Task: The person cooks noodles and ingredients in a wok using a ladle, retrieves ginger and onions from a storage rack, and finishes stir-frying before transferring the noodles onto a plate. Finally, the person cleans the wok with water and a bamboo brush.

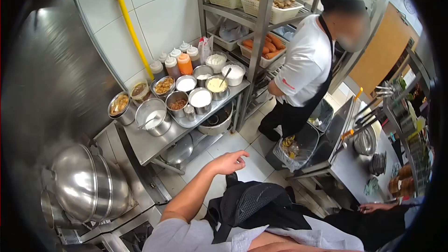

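Observation:
My left hand (pixel 231 162) hangs in the air over the tiled floor, its fingers loosely bent and apart, with nothing in it. It is nearest the front edge of the steel prep table (pixel 144 147), but does not touch it. My right hand is not in view. Under my left arm lies black mesh fabric (pixel 261 203) over my front. The prep table bears a large steel pot with a ladle (pixel 154 117), a bowl of yellow paste with a spoon (pixel 217 85), tubs of white powder (pixel 200 99) and several squeeze bottles (pixel 185 64).
A large domed steel vessel (pixel 86 182) stands at the left amid haze. A co-worker (pixel 305 65) in a black apron stands by shelves with carrots (pixel 268 46). A lined waste bin (pixel 296 149) is ahead right. Another person's hand (pixel 377 206) is near the right counter (pixel 347 172).

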{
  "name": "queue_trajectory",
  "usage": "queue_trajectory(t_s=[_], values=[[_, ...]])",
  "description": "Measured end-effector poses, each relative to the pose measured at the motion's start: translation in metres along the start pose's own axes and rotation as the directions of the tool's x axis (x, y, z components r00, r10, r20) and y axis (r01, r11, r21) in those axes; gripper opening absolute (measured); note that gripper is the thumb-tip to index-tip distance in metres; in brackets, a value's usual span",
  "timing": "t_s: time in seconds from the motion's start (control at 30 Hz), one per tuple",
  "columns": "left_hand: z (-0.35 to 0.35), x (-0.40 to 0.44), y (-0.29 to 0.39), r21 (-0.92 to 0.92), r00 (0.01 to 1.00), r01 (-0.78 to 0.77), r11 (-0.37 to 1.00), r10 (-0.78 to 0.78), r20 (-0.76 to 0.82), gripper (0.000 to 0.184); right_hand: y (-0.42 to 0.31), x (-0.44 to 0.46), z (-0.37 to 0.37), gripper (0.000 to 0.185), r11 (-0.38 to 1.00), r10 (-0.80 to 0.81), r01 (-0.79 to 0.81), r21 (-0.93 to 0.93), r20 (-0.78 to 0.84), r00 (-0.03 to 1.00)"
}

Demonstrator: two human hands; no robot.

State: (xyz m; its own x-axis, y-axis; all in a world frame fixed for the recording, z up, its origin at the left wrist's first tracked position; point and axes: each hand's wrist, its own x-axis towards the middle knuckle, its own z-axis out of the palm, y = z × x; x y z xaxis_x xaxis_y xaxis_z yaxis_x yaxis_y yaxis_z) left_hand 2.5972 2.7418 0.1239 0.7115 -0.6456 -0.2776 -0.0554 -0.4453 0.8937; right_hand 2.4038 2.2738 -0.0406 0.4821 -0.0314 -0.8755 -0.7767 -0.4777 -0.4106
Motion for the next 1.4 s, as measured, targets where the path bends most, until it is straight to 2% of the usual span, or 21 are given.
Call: queue_trajectory(t_s=[0.17,0.23,0.3,0.37,0.4,0.43,0.5,0.57,0.6,0.67,0.7,0.77,0.8,0.83,0.9,0.93,1.0,1.13,1.23,1.3,1.4], values=[[-0.120,0.033,0.029,0.081,0.998,-0.057,0.995,0.056,0.019,0.045,-0.068,0.050,-0.013,0.044,0.999,-0.010,0.006,0.052,0.075,0.997],[-0.181,0.043,0.044,0.074,0.988,-0.135,0.988,0.140,-0.060,0.046,-0.105,0.070,-0.019,0.048,0.996,-0.048,0.041,0.078,0.084,0.995],[-0.241,0.054,0.070,-0.030,0.974,-0.095,0.995,0.087,-0.209,0.045,-0.150,0.080,-0.028,0.052,0.987,-0.105,0.096,0.129,0.065,0.992],[-0.296,0.080,0.073,-0.087,0.905,-0.294,0.952,0.248,-0.345,0.045,-0.209,0.079,-0.036,0.056,0.969,-0.148,0.141,0.201,0.021,0.989],[-0.325,0.097,0.071,-0.241,0.906,-0.329,0.913,0.234,-0.352,0.045,-0.235,0.078,-0.039,0.059,0.960,-0.162,0.159,0.231,-0.003,0.987],[-0.354,0.112,0.073,-0.195,0.883,-0.387,0.901,0.301,-0.361,0.046,-0.251,0.083,-0.043,0.059,0.959,-0.158,0.156,0.235,-0.011,0.987],[-0.402,0.157,0.066,-0.225,0.881,-0.374,0.900,0.269,-0.388,0.049,-0.272,0.098,-0.044,0.070,0.951,-0.242,0.237,0.198,0.001,0.970],[-0.444,0.214,0.041,-0.439,0.770,-0.538,0.720,0.208,-0.603,0.054,-0.243,0.135,-0.025,0.065,0.901,-0.246,0.254,0.350,-0.069,0.967],[-0.467,0.245,0.029,-0.454,0.785,-0.533,0.714,0.217,-0.580,0.054,-0.237,0.136,-0.016,0.064,0.912,-0.202,0.214,0.350,-0.072,0.977],[-0.494,0.308,-0.003,-0.615,0.709,-0.534,0.580,-0.088,-0.699,0.055,-0.223,0.112,0.008,0.062,0.948,-0.049,0.072,0.310,-0.084,0.995],[-0.506,0.337,-0.018,-0.635,0.720,-0.534,0.559,-0.093,-0.687,0.055,-0.221,0.097,0.014,0.061,0.956,0.016,0.012,0.294,-0.091,0.996],[-0.532,0.397,-0.042,-0.636,0.629,-0.452,0.626,-0.282,-0.725,0.060,-0.222,0.067,0.022,0.059,0.955,0.122,-0.085,0.286,-0.115,0.986],[-0.545,0.437,-0.062,-0.651,0.640,-0.452,0.609,-0.287,-0.713,0.060,-0.223,0.052,0.025,0.058,0.949,0.167,-0.123,0.289,-0.131,0.977],[-0.557,0.481,-0.084,-0.517,0.552,-0.463,0.720,-0.222,-0.804,0.066,-0.227,0.038,0.026,0.057,0.944,0.203,-0.152,0.293,-0.149,0.968],[-0.568,0.515,-0.084,-0.376,0.468,-0.461,0.803,-0.140,-0.873,0.073,-0.232,0.017,0.027,0.055,0.935,0.261,-0.197,0.297,-0.194,0.946],[-0.571,0.530,-0.080,-0.289,0.501,-0.164,0.943,-0.173,-0.848,0.073,-0.236,0.008,0.025,0.054,0.930,0.286,-0.216,0.298,-0.217,0.933],[-0.575,0.563,-0.072,-0.358,0.545,0.183,0.916,-0.397,-0.739,0.089,-0.243,-0.013,0.020,0.052,0.921,0.337,-0.259,0.290,-0.262,0.904],[-0.563,0.562,-0.048,-0.293,0.545,0.262,0.919,-0.392,-0.741,0.098,-0.244,-0.057,0.003,0.048,0.912,0.401,-0.332,0.241,-0.356,0.844],[-0.564,0.548,-0.019,-0.283,0.538,0.189,0.940,-0.340,-0.771,0.081,-0.227,-0.096,-0.005,0.046,0.902,0.432,-0.382,0.202,-0.429,0.793],[-0.560,0.557,0.002,-0.284,0.505,-0.149,0.947,-0.174,-0.845,0.063,-0.210,-0.124,-0.015,0.044,0.895,0.438,-0.416,0.163,-0.497,0.749],[-0.563,0.585,0.014,-0.227,0.459,-0.524,0.821,0.048,-0.887,0.064,-0.176,-0.173,-0.042,0.043,0.867,0.395,-0.497,0.028,-0.644,0.655]])
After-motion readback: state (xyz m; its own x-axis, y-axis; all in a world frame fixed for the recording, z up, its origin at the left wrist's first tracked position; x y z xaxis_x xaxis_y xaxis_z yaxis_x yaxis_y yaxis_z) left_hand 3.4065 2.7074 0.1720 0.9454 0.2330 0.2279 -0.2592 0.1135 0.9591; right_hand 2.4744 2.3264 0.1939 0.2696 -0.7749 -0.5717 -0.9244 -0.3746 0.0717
